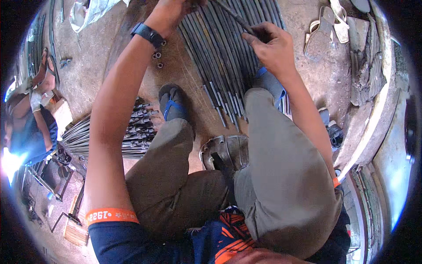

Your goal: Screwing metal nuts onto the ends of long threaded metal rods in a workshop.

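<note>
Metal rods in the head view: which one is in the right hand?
The dark rod pinched by the right hand; it slants across the other rods, which lie side by side.

One slender dark metal rod (236, 17), pinched near its lower end in the right hand (273, 45), slants above a layer of similar rods (215, 53). These lie side by side on the floor (305, 79), near ends lighter grey and unevenly aligned; far ends run out of view.
</note>
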`<control>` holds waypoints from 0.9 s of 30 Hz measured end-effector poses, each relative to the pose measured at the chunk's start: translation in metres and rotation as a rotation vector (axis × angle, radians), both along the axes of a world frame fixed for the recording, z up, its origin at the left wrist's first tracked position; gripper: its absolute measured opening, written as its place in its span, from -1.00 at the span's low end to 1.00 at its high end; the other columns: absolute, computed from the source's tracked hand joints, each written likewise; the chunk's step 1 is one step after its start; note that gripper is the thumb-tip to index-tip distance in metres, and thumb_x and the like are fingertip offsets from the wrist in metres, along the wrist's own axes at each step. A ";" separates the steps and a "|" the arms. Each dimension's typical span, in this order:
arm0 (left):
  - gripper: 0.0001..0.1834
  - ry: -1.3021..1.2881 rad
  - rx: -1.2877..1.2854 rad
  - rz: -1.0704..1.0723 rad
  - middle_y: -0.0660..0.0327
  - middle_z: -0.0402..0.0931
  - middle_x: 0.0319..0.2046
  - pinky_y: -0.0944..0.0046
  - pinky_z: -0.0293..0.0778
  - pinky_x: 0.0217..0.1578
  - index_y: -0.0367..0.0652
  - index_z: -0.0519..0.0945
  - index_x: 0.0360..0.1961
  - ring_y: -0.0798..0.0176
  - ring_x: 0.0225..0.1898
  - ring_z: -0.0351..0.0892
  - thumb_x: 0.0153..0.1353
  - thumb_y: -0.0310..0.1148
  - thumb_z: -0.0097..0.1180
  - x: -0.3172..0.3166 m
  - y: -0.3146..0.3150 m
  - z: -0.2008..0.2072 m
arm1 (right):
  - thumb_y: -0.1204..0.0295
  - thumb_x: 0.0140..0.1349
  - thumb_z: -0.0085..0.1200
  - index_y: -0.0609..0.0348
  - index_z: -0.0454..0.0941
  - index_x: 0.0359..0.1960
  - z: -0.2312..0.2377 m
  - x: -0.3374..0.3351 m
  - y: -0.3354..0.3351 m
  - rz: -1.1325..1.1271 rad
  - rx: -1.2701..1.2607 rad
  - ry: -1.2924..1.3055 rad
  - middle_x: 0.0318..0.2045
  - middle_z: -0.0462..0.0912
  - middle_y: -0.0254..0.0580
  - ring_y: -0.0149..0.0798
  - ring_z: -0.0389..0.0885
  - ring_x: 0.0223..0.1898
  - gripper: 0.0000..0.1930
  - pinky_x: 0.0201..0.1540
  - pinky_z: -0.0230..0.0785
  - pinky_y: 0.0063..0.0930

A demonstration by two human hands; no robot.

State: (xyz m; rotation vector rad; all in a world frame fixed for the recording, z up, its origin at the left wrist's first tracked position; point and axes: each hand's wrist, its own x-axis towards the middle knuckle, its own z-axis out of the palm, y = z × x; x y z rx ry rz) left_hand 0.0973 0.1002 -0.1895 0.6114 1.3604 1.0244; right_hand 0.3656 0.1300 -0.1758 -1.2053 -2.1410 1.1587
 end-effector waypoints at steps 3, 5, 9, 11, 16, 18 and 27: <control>-0.42 -0.114 -0.064 0.190 0.22 0.50 -0.29 0.13 0.36 -0.04 -0.22 0.52 -0.24 0.24 -0.22 0.51 0.33 0.17 -0.14 0.025 0.008 0.041 | 0.39 0.00 0.33 0.30 0.61 -0.36 -0.003 0.003 0.002 -0.018 -0.035 0.023 -0.56 0.63 -0.09 -0.33 0.54 -0.57 -0.75 -0.44 0.40 -0.49; -0.34 -0.052 -0.132 0.208 0.19 0.52 -0.28 0.10 0.35 -0.03 -0.27 0.53 -0.21 0.19 -0.26 0.52 0.33 0.22 -0.21 0.020 0.015 0.045 | 0.34 -0.03 0.33 0.27 0.62 -0.36 -0.003 0.002 0.002 -0.034 -0.046 0.038 -0.54 0.62 0.02 -0.18 0.55 -0.61 -0.73 -0.46 0.39 -0.41; -0.16 0.276 -0.046 0.090 0.07 0.60 -0.23 0.09 0.36 -0.01 -0.45 0.54 -0.06 0.09 -0.28 0.57 0.32 0.28 -0.29 -0.004 0.022 0.024 | 0.36 -0.02 0.30 0.27 0.62 -0.37 0.005 -0.001 0.001 0.025 -0.021 -0.010 -0.51 0.63 0.04 -0.13 0.59 -0.57 -0.75 -0.42 0.41 -0.38; -0.22 0.496 0.013 -0.050 0.08 0.60 -0.27 0.14 0.39 -0.08 -0.46 0.56 -0.13 0.17 -0.29 0.57 0.32 0.22 -0.19 -0.014 0.025 0.026 | 0.36 -0.01 0.29 0.27 0.62 -0.38 0.004 -0.003 0.000 0.053 -0.030 0.006 -0.51 0.63 0.05 -0.12 0.59 -0.56 -0.76 -0.41 0.42 -0.37; -0.44 0.590 0.151 -0.306 0.15 0.60 -0.40 0.30 0.42 -0.27 -0.43 0.63 -0.30 0.36 -0.36 0.53 0.29 0.01 0.07 -0.010 0.025 0.049 | 0.37 -0.02 0.29 0.29 0.61 -0.39 0.002 0.000 -0.001 0.025 -0.012 0.047 -0.51 0.61 0.09 -0.09 0.59 -0.55 -0.76 -0.41 0.42 -0.37; -0.56 0.361 0.089 -0.207 0.17 0.61 -0.38 0.31 0.43 -0.27 -0.40 0.64 -0.27 0.34 -0.36 0.54 0.25 -0.11 0.16 -0.011 0.024 0.044 | 0.37 -0.02 0.30 0.30 0.60 -0.39 0.000 -0.001 0.000 0.030 -0.001 0.040 -0.51 0.61 0.09 -0.08 0.60 -0.55 -0.76 -0.42 0.42 -0.38; -0.52 -0.015 0.243 -0.137 0.07 0.57 -0.12 0.22 0.44 0.01 -0.38 0.47 0.03 0.21 -0.07 0.57 0.23 -0.22 0.20 -0.028 0.009 0.024 | 0.36 -0.02 0.32 0.28 0.61 -0.39 -0.001 -0.003 -0.001 0.012 0.026 0.061 -0.49 0.63 0.04 -0.08 0.60 -0.55 -0.76 -0.41 0.43 -0.37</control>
